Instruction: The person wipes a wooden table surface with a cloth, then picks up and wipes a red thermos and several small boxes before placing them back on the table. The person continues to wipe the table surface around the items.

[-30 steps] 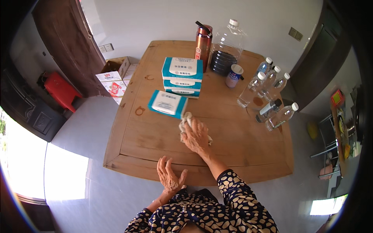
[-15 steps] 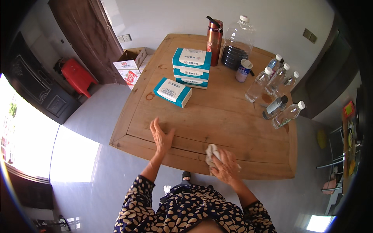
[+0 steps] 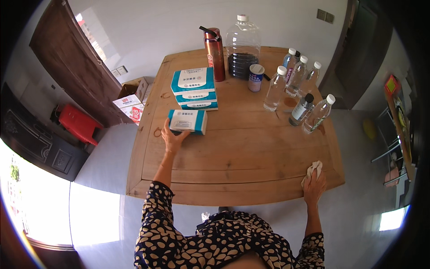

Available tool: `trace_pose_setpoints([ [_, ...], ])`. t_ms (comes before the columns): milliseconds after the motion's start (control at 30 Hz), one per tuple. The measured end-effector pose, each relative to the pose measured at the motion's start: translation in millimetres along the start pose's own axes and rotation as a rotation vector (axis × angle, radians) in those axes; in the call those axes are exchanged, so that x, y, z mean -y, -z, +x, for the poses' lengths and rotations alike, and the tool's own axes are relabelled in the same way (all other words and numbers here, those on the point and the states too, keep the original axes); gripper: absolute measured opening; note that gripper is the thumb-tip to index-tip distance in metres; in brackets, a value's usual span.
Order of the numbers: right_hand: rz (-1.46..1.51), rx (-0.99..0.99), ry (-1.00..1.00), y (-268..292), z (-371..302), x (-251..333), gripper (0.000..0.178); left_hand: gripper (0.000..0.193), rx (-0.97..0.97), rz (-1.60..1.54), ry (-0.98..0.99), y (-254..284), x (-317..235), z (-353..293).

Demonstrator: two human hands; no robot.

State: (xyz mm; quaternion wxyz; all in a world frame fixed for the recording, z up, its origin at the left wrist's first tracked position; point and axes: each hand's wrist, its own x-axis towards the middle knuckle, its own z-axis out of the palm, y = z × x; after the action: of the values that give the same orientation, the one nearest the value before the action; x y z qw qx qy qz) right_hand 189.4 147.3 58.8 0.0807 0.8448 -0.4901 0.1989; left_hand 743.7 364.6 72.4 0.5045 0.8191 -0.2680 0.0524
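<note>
A white-and-teal pack of tissues lies on the wooden table. My left hand is at its near left corner, fingers apart, with the fingertips by its left side and the thumb by its front edge. Whether they press on it I cannot tell. Just behind is a stack of similar tissue packs. Near the table's front right corner, my right hand is closed over a crumpled pale cloth, pressing it flat on the wood.
At the back stand a copper-red flask, a big clear jug of dark contents and a blue-and-white canister. Several clear bottles and a dark-capped bottle are at the right. A cardboard box and red chair are left.
My left hand has gone forward from the table's front to the single tissue pack. My right hand has slid the cloth rightward along the front edge. The view has turned.
</note>
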Motion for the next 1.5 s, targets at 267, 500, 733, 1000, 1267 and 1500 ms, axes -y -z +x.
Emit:
trace_pose_setpoints([
  [267, -0.108, -0.088, -0.067, -46, 24, 67, 0.053, 0.092, 0.025, -0.041, -0.075, -45, -47, -27],
  [500, 0.202, -0.139, 0.249, -30, 62, 221, 0.050, 0.100, 0.126, -0.108, -0.078, -38, -58, -39],
  [733, 0.642, 0.076, 0.805, 20, 13, 320, 0.048, 0.095, 0.234, -0.027, 0.002, 14, -44, -80],
  [1000, 0.572, 0.206, 0.685, 33, -39, 201, 0.056, 0.073, 0.375, 0.535, -0.265, 53, -79, -201],
  [1267, 0.294, 0.055, 0.197, 44, -24, 20, 0.056, 0.061, 0.266, 0.731, -0.259, 24, -105, -254],
  [1500, 0.077, -0.028, 0.038, 9, -6, -99, 0.058, 0.063, 0.325, 0.743, -0.170, 6, -122, -279],
])
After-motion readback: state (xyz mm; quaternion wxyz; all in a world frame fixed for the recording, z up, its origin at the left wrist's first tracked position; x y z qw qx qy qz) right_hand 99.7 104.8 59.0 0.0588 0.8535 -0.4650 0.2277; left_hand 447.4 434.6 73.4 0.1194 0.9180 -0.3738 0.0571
